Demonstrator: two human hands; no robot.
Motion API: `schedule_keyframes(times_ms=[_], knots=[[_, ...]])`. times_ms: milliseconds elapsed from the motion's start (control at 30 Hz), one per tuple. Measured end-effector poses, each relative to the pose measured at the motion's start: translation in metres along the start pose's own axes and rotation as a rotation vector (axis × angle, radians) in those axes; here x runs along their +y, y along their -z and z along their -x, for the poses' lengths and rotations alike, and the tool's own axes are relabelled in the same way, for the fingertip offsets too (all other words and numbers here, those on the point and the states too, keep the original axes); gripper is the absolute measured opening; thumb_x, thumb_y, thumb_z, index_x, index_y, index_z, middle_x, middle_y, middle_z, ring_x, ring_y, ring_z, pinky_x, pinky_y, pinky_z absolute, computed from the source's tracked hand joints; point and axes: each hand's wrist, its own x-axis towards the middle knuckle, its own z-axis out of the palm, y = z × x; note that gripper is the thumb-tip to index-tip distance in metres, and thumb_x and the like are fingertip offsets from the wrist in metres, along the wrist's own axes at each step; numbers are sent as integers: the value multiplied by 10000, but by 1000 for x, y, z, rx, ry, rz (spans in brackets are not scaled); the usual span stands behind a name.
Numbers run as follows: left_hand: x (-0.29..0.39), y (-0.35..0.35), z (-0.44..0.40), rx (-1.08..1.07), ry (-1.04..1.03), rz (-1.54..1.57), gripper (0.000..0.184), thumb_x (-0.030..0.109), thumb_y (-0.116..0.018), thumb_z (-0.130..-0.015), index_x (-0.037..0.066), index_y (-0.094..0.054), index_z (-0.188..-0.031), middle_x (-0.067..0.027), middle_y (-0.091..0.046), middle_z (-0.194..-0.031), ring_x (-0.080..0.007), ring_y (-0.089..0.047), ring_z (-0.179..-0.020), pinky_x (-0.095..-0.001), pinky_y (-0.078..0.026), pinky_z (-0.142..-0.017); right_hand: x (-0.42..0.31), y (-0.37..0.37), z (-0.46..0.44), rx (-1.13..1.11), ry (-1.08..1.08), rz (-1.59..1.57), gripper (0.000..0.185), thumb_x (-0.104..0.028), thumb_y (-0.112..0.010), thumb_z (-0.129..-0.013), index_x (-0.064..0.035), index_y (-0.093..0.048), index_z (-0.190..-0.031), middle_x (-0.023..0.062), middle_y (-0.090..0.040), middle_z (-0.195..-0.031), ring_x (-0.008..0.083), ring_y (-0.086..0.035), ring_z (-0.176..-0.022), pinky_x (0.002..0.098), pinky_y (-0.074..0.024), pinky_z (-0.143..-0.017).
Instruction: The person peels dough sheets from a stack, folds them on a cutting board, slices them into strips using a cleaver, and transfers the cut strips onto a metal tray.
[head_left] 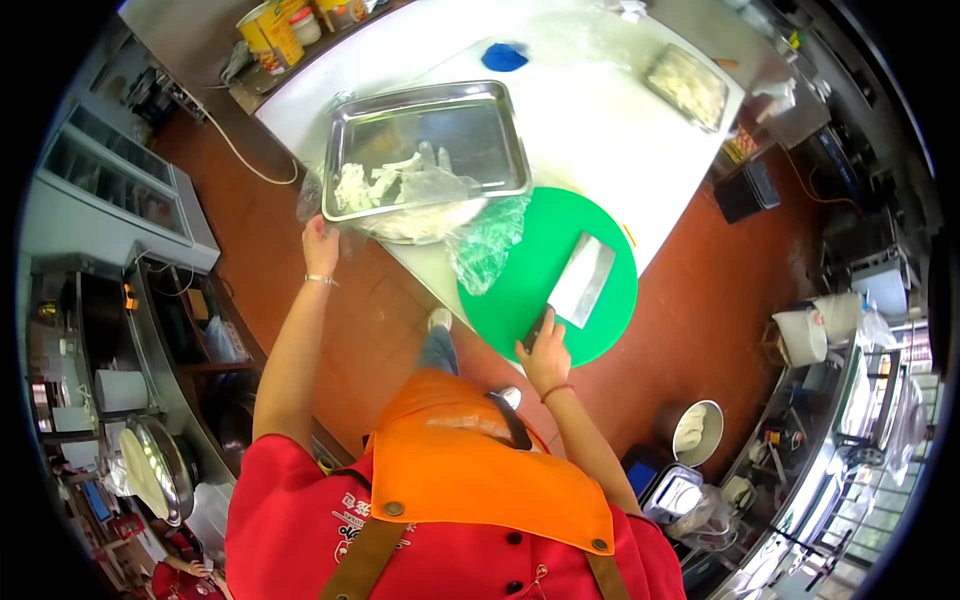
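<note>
Just below our chest, we see our orange apron (490, 480) over a red shirt (300, 530), with both bare forearms stretched forward from the short sleeves. Our right arm slants inward, and its wrist wears a dark red bracelet (557, 392). Our right hand (546, 355) is closed, back upward, fingers wrapped around the dark handle of a knife (584, 279). The wide blade rests flat on a round green board (610, 325) at the near edge of the bench (600, 130), pointing away from us. Our left arm reaches farther, nearly straight, a thin band at the wrist. Our left hand (320, 243) has its fingers folded in at the near left corner of a metal tray (430, 125); we cannot tell whether they grip the rim or the clear plastic there. Crumpled plastic (488, 243) lies partly over the board, beside the tray. White pieces (378, 182) sit along the tray's near side. Beyond it lies a blue cloth (504, 57), and toward the far right corner stands another tray (712, 126), filled with pale pieces.
</note>
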Motion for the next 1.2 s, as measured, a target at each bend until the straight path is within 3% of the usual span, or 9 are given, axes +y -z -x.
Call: schedule_keyframes(times_ms=[267,367,533,700,867,967,1067,1133,1200], knots=[[27,18,-107,-349,490,365,436,100,-707,-847,-10,-555,-1240,-134,-666,-1113,-216,-661,-1014,-342,-541,-861,-39,34,-20,-42,7,242,625,-336,-687,-843,-14,-480,-1337,203,-580,-1141,383,-632,-940,449,-552,-740],[41,23,-109,-692,636,714,412,53,-659,-873,-32,-538,-1257,-136,-648,-1151,-225,-656,-1041,-349,-550,-900,-62,46,-42,47,111,-66,462,-248,-703,-879,13,-558,-1233,199,-610,-1097,346,-668,-915,407,-566,-758],[54,38,-136,-692,598,709,418,-9,-572,-846,-44,-522,-1260,-133,-648,-1110,-242,-661,-1003,-361,-560,-869,-154,35,-125,41,-49,-917,561,-330,-650,-963,13,-475,-1370,177,-644,-1152,220,-666,-933,347,-559,-770],[118,35,-142,-800,643,770,470,-21,-556,-850,-85,-488,-1311,-165,-632,-1169,-258,-655,-1055,-363,-554,-898,-198,82,-163,49,-248,-1538,596,-358,-620,-979,44,-425,-1374,151,-624,-1156,256,-677,-934,368,-577,-809],[205,-63,-140,-902,449,558,451,91,-644,-855,-94,-532,-1251,-130,-638,-1008,-211,-627,-980,-331,-525,-896,-112,106,-198,234,-327,-1781,422,-297,-662,-957,11,-518,-1207,137,-614,-1081,278,-668,-908,421,-585,-796],[256,-149,-132,-1101,354,554,513,106,-633,-870,-92,-504,-1325,-154,-620,-1215,-229,-604,-1120,-371,-486,-995,-21,119,-227,224,-244,-1864,284,-240,-502,-1035,-21,-554,-1208,91,-625,-1078,253,-647,-859,436,-562,-817],[281,-243,-128,-1206,419,633,333,123,-608,-916,-32,-573,-1209,-75,-635,-1093,-133,-653,-892,-292,-563,-758,44,127,-262,364,-329,-2015,204,-230,-493,-1037,-73,-612,-1089,72,-660,-1000,225,-632,-828,421,-544,-828],[274,-296,-134,-1381,321,530,466,251,-661,-940,-12,-528,-1300,-100,-629,-1184,-140,-672,-862,-287,-568,-766,96,117,-279,368,-434,-2045,159,-233,-562,-1006,-79,-598,-997,54,-631,-892,191,-585,-684,379,-544,-679],[282,-306,-122,-1252,48,402,534,298,-665,-943,-5,-496,-1350,-123,-607,-1254,-151,-672,-906,-296,-564,-789,133,104,-297,398,-538,-1995,154,-237,-576,-997,-84,-577,-976,35,-586,-808,165,-538,-599,365,-536,-601]])
